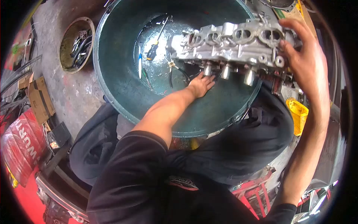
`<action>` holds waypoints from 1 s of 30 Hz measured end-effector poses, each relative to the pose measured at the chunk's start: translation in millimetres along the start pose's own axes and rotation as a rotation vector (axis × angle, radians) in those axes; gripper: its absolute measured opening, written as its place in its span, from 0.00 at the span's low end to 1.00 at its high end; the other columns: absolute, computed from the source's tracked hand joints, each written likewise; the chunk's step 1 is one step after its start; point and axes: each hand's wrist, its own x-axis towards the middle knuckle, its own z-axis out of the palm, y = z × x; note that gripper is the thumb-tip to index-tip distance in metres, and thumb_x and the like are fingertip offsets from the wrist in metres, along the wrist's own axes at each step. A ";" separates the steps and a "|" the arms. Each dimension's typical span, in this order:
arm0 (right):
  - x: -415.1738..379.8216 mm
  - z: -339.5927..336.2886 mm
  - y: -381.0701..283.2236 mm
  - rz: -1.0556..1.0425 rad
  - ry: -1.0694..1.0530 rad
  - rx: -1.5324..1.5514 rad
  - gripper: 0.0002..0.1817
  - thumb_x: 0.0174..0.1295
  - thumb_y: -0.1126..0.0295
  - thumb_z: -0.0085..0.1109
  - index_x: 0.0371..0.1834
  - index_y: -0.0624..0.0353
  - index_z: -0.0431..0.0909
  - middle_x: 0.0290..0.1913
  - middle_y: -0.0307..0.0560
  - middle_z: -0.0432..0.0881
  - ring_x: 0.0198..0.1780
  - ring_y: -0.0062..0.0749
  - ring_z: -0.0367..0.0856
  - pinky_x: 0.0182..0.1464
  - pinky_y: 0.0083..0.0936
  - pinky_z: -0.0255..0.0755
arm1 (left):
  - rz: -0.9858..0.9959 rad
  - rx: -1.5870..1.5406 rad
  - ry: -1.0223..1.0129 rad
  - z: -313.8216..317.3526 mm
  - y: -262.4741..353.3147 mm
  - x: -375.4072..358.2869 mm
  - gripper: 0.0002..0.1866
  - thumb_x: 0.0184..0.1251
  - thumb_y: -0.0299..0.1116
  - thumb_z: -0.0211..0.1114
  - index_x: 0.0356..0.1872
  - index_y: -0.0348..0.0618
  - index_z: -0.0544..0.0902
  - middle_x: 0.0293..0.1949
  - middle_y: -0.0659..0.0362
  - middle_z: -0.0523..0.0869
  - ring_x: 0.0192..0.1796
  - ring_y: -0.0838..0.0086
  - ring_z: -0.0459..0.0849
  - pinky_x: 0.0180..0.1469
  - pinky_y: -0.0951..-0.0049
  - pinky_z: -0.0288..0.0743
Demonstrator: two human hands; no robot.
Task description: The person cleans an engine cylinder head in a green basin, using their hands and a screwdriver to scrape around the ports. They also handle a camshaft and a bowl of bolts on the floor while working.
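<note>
A silvery metal engine part [235, 43], likely a cylinder head, is tilted over the right side of a large green round basin [123, 100]. My right hand [304, 54] grips its right end, fingers wrapped over the top edge. Three shiny cylinders stick out from its underside. Below them my left hand [201, 84] lies with fingers spread at the basin's inner surface; the fingertips are partly in shadow under the part. To its left are pliers [172, 67] with dark handles, a screwdriver [153, 49] with a yellow and black handle, and a blue and white tool [140, 63].
A round metal pan [66, 50] with dark parts stands on the floor at the left. Cardboard [40, 98] and a red and white bag [22, 147] lie at the far left. A yellow container [297, 115] is at the right. My knees flank the basin's near rim.
</note>
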 end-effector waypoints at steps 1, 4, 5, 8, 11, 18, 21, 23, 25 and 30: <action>-3.2 0.4 4.0 -0.088 0.035 -0.023 0.21 0.60 0.70 0.60 0.59 0.53 0.81 0.59 0.50 0.84 0.51 0.48 0.87 0.58 0.35 0.76 | 0.010 0.044 -0.043 -1.0 2.8 -1.4 0.30 0.79 0.39 0.44 0.80 0.50 0.62 0.83 0.53 0.56 0.84 0.59 0.52 0.78 0.49 0.54; -16.7 -1.7 -2.3 0.071 -0.022 0.085 0.20 0.63 0.70 0.63 0.60 0.51 0.82 0.61 0.45 0.82 0.47 0.36 0.87 0.52 0.30 0.80 | 0.158 0.051 -0.128 3.8 -10.8 -25.0 0.30 0.79 0.39 0.44 0.80 0.55 0.63 0.84 0.59 0.52 0.85 0.61 0.49 0.82 0.44 0.43; -20.8 -1.1 2.0 0.111 -0.040 0.157 0.20 0.65 0.70 0.64 0.61 0.50 0.82 0.65 0.44 0.80 0.55 0.37 0.85 0.54 0.30 0.80 | 0.208 0.035 -0.143 8.8 -15.8 -41.9 0.29 0.79 0.39 0.43 0.80 0.57 0.63 0.85 0.61 0.51 0.85 0.62 0.48 0.83 0.44 0.41; -23.6 -10.3 -7.5 0.458 -0.208 0.417 0.22 0.68 0.58 0.67 0.64 0.48 0.81 0.66 0.44 0.81 0.63 0.34 0.81 0.52 0.25 0.80 | 0.275 0.007 -0.177 2.3 -55.7 -91.0 0.29 0.74 0.39 0.53 0.76 0.63 0.70 0.84 0.60 0.54 0.84 0.62 0.52 0.83 0.47 0.45; -22.7 -7.6 29.4 0.413 -0.168 0.388 0.29 0.68 0.48 0.64 0.69 0.44 0.78 0.67 0.46 0.80 0.64 0.35 0.81 0.57 0.31 0.78 | 0.155 0.028 -0.207 -29.3 -87.1 -114.5 0.31 0.67 0.38 0.60 0.74 0.56 0.73 0.81 0.59 0.61 0.80 0.64 0.61 0.79 0.52 0.56; -15.1 7.2 46.1 0.193 -0.143 0.395 0.30 0.69 0.45 0.61 0.69 0.46 0.79 0.66 0.48 0.80 0.67 0.35 0.79 0.66 0.35 0.74 | -0.120 0.044 -0.404 -61.4 -102.8 -124.2 0.15 0.70 0.39 0.57 0.50 0.50 0.87 0.49 0.58 0.91 0.64 0.65 0.81 0.66 0.53 0.67; -15.2 6.2 32.3 0.316 -0.174 0.538 0.28 0.68 0.47 0.61 0.67 0.48 0.80 0.64 0.47 0.82 0.64 0.35 0.81 0.65 0.32 0.74 | -0.366 -0.158 -0.175 -48.4 -119.1 -144.1 0.14 0.67 0.39 0.60 0.50 0.51 0.87 0.46 0.55 0.91 0.59 0.62 0.86 0.66 0.48 0.67; -2.3 -12.4 -20.0 0.567 -0.076 0.618 0.20 0.65 0.55 0.60 0.55 0.52 0.83 0.50 0.46 0.83 0.55 0.40 0.83 0.59 0.35 0.76 | -0.667 -0.277 0.006 -69.8 -132.5 -138.6 0.18 0.67 0.38 0.61 0.56 0.50 0.86 0.44 0.46 0.91 0.50 0.52 0.90 0.60 0.48 0.77; 19.1 -44.2 -97.4 0.755 0.116 0.653 0.12 0.60 0.65 0.58 0.39 0.59 0.86 0.32 0.48 0.85 0.43 0.48 0.85 0.52 0.42 0.79 | -0.999 -0.574 0.413 -119.9 -137.9 -133.1 0.19 0.70 0.41 0.66 0.57 0.45 0.86 0.50 0.46 0.90 0.54 0.54 0.89 0.58 0.60 0.80; -18.9 -8.4 -137.7 0.056 0.364 0.362 0.14 0.63 0.65 0.56 0.46 0.59 0.85 0.43 0.53 0.83 0.53 0.51 0.81 0.59 0.48 0.71 | -0.806 -0.762 1.035 -307.0 -126.1 -150.0 0.19 0.75 0.40 0.65 0.56 0.37 0.86 0.48 0.53 0.91 0.51 0.69 0.88 0.57 0.68 0.80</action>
